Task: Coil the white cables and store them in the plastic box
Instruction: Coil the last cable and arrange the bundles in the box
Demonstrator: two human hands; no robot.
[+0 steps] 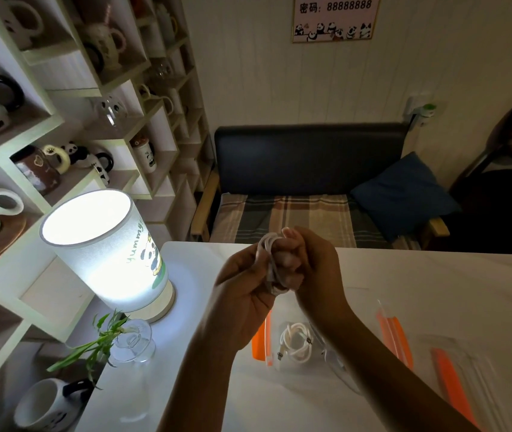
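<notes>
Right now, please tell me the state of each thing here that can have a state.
Left hand: grips the cable bundle.
Right hand: fingers curled round the same bundle.
White cable in hands: coiled, held above the table.
Second white cable: coiled, lying in the plastic box.
Plastic box: open, no lid on it.
Lamp: on.

Smooth matt table [435, 291]; clear plastic box [298, 366] (glossy orange clips).
</notes>
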